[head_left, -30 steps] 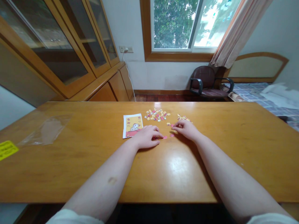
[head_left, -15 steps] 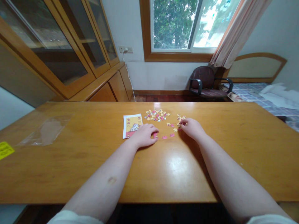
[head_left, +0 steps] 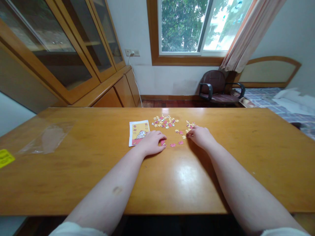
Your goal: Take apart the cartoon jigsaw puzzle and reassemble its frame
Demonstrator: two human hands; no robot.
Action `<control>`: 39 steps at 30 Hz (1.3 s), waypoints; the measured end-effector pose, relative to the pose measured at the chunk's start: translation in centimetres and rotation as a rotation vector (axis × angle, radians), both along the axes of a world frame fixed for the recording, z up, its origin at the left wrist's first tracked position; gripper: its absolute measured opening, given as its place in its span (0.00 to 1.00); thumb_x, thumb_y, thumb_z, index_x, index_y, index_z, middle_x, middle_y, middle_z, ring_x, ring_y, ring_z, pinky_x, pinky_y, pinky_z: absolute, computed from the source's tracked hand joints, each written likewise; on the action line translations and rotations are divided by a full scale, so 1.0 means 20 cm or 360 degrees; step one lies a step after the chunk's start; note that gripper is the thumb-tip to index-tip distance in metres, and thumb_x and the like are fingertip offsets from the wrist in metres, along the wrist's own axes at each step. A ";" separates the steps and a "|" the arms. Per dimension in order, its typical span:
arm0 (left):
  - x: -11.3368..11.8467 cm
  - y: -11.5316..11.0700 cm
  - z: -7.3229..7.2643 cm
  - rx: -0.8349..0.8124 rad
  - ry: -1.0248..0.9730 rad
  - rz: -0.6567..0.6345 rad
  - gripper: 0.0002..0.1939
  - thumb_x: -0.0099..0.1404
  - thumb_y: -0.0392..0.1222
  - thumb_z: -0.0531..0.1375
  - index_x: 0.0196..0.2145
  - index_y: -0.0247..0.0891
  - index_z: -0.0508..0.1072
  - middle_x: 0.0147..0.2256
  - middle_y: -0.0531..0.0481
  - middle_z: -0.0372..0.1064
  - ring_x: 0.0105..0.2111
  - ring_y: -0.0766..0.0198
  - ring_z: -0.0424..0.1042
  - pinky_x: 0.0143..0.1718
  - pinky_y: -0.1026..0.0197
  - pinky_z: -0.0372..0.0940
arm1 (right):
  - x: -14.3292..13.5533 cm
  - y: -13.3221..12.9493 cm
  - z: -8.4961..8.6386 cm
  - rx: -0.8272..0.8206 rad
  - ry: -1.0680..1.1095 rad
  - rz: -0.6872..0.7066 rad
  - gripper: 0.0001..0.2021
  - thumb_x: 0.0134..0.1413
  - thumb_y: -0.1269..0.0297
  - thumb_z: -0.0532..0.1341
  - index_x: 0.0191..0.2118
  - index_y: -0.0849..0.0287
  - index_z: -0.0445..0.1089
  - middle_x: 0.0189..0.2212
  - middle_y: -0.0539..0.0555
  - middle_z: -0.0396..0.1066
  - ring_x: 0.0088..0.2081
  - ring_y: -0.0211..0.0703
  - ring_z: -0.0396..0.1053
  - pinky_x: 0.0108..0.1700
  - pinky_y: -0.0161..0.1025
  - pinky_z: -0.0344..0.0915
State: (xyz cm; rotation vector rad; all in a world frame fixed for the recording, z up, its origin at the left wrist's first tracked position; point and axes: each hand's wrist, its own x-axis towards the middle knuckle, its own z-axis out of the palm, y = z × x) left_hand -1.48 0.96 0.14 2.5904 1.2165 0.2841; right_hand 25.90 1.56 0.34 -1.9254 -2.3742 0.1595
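I am working over puzzle pieces, and a small cluster (head_left: 190, 124) of them is lying just beyond the fingers of my right hand (head_left: 187, 133). A lone yellow piece (head_left: 184, 137) is sitting just beside those fingertips, on the side toward my left hand (head_left: 163, 143). The right fingers are bending down close together; I cannot tell whether they are pinching a piece. The left hand is curving loosely, thumb and fingers apart, around some pink bits (head_left: 163, 142); whether it is pressing on them I cannot tell. Two more pink pieces (head_left: 173, 145) are lying between the hands, apart from each other.

For handling such thin, flat pieces, I am favouring fingertips at the edges and a light pinch from above, since a dragging finger could be sweeping neighbours along. I am judging it wise to be holding the right wrist high enough to clear the cluster, and to be using the left hand as a quiet fence.

The card (head_left: 139, 129) is lying partly under the left hand, its picture mostly showing, so I am glancing there for colours. The larger pile (head_left: 163, 121) is spreading farther back on the bench (head_left: 211, 183), well apart from the plastic bag (head_left: 50, 139).
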 end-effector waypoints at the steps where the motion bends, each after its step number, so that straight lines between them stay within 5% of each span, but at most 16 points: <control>1: 0.00 0.00 0.00 0.0001 0.0001 0.0002 0.15 0.61 0.48 0.57 0.44 0.42 0.73 0.41 0.47 0.70 0.43 0.55 0.67 0.45 0.54 0.61 | 0.00 0.00 0.00 0.0009 -0.0001 0.0019 0.10 0.54 0.66 0.59 0.35 0.50 0.80 0.39 0.54 0.76 0.41 0.46 0.71 0.37 0.37 0.59; 15: 0.02 -0.01 0.01 0.0004 -0.0007 0.0052 0.15 0.61 0.47 0.56 0.44 0.42 0.74 0.41 0.47 0.70 0.43 0.54 0.67 0.47 0.53 0.61 | -0.04 -0.01 0.00 0.0078 0.0350 -0.0043 0.04 0.52 0.69 0.62 0.32 0.56 0.75 0.33 0.54 0.76 0.35 0.43 0.71 0.37 0.35 0.61; 20: 0.03 -0.01 0.00 0.0026 -0.0004 0.0056 0.14 0.62 0.45 0.56 0.44 0.42 0.74 0.41 0.47 0.70 0.43 0.55 0.67 0.46 0.53 0.61 | -0.12 -0.01 -0.04 0.0069 0.0625 0.0279 0.04 0.54 0.68 0.62 0.32 0.56 0.76 0.30 0.50 0.77 0.34 0.40 0.71 0.39 0.34 0.62; 25: 0.04 -0.01 0.01 0.0016 -0.0010 0.0059 0.13 0.61 0.44 0.56 0.43 0.42 0.74 0.41 0.47 0.71 0.43 0.55 0.67 0.47 0.53 0.62 | -0.18 0.01 -0.11 0.0129 0.0517 0.0435 0.06 0.55 0.66 0.63 0.32 0.55 0.78 0.30 0.52 0.77 0.34 0.40 0.71 0.41 0.35 0.62; 35: 0.03 0.00 -0.01 0.0024 -0.0040 0.0057 0.13 0.62 0.44 0.56 0.42 0.41 0.74 0.40 0.47 0.71 0.43 0.56 0.68 0.45 0.54 0.62 | -0.09 0.03 -0.10 0.0436 0.0364 -0.0216 0.10 0.56 0.69 0.58 0.38 0.57 0.76 0.39 0.56 0.76 0.43 0.47 0.69 0.44 0.39 0.60; 39: 0.03 0.00 -0.01 0.0032 -0.0057 0.0068 0.13 0.62 0.44 0.56 0.42 0.41 0.75 0.40 0.47 0.71 0.42 0.56 0.68 0.45 0.55 0.62 | -0.09 0.03 -0.10 0.0371 0.0349 -0.0208 0.11 0.58 0.64 0.57 0.38 0.56 0.77 0.40 0.56 0.75 0.43 0.47 0.69 0.45 0.40 0.59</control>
